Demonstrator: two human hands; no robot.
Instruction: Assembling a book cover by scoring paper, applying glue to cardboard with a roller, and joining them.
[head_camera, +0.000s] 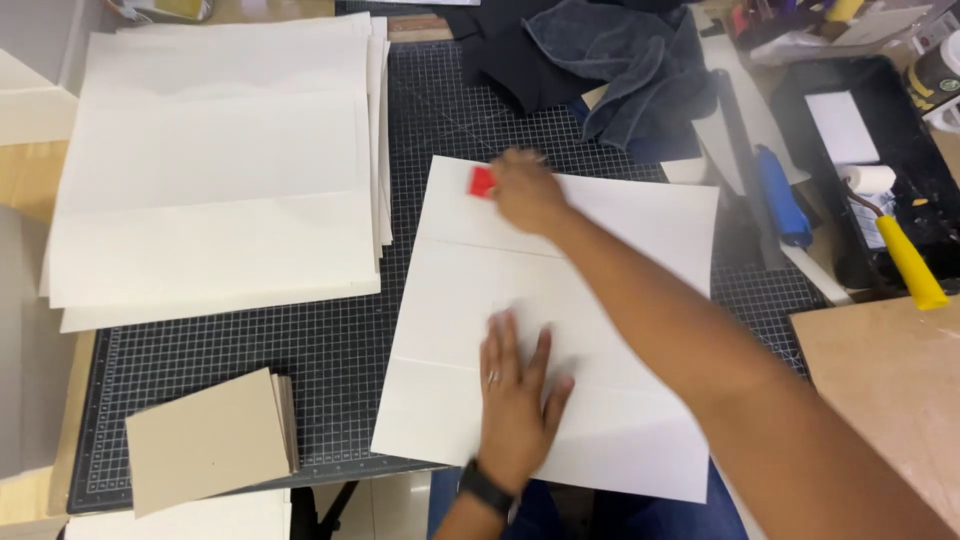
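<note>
White paper sheet (560, 300), large, creased into panels, flat on black gridded cutting mat (330, 350) atop the bench; long axis running away from the viewer, tilted slightly clockwise

Left hand (515, 390): palm down on near half of sheet, fingers (505, 340) spread and pressed flat, ring on one finger, dark watch at wrist

Right hand (525, 190): at far left part of sheet, just past the upper crease, fingers closed in a pinch on small red scraper (483, 181); scraper edge touching paper, protruding left of the hand; blurred, so exact grip hard to read

Key relation: scraper beyond and slightly left of left hand, along the sheet's long axis; right hand on it, left hand well apart

Stack of white sheets (215, 170): left of worked sheet, overlapping far left of mat

Grey-brown boards (210, 440): small stack, near left corner of mat

Dark cloth (620, 60): crumpled, far edge of mat

Black tray (890, 160): far right, holding white roller with yellow handle (908, 262); blue-handled tool (782, 195) just left of it

Dark round tin with yellow label (935, 75): far right edge, partly cut off

Brown board (890, 380): near right
</note>
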